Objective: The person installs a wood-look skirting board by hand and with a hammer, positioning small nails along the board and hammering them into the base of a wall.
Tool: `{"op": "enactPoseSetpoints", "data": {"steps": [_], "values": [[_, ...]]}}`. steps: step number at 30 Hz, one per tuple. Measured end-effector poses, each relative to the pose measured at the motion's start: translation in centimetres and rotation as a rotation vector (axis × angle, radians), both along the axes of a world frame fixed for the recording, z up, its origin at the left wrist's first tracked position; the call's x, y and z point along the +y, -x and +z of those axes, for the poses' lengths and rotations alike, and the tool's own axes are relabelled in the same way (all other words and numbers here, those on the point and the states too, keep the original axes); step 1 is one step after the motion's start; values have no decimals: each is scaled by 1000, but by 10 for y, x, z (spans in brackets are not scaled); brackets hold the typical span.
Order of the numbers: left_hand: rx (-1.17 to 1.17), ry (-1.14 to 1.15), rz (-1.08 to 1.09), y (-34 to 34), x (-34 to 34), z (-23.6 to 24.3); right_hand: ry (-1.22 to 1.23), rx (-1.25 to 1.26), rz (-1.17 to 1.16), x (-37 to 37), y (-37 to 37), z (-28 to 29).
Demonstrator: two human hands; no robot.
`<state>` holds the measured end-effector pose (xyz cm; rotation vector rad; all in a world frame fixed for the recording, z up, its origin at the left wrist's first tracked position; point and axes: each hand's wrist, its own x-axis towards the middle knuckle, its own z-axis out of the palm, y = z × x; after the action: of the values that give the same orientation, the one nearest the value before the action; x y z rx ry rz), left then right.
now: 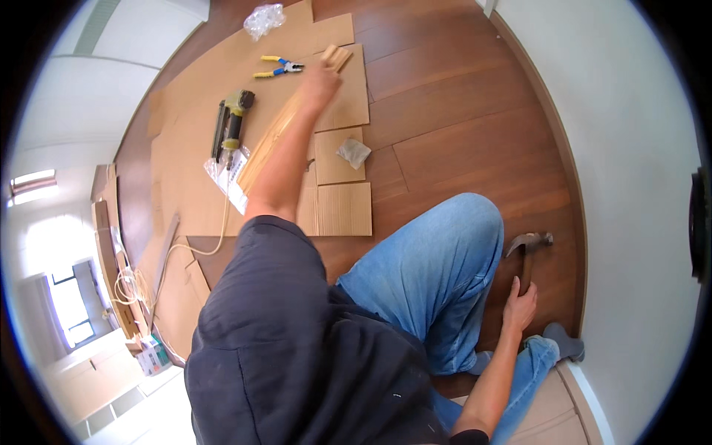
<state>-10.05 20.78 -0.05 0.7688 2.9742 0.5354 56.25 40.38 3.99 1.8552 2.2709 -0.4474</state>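
My left hand (320, 86) reaches far forward and closes around the far end of a pale wooden board (268, 148). The board lies slanted over the cardboard, and my forearm hides part of it. The wood's notched tip (337, 56) shows beyond my fingers. Low at the right, my right hand (521, 305) grips a claw hammer (527, 261) by its wooden handle, its metal head pointing up and away from me near the wall. Left of the board lie an air nail gun (233, 122) and a pair of pliers (279, 67) with yellow and blue handles.
Flattened cardboard (189, 178) covers much of the brown wooden floor (437, 141). A small plastic packet (354, 153) and crumpled clear plastic (263, 22) rest there. An air hose (221, 236) trails left to a coil (132, 288). A white wall (623, 148) borders the right.
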Motion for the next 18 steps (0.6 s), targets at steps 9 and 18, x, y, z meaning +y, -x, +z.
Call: {"op": "enactPoseSetpoints", "data": {"steps": [9, 18], "values": [[116, 570, -11, 202, -208, -56, -220, 157, 184, 8, 15, -14], [4, 745, 39, 150, -136, -30, -32, 265, -44, -35, -1, -5]]}}
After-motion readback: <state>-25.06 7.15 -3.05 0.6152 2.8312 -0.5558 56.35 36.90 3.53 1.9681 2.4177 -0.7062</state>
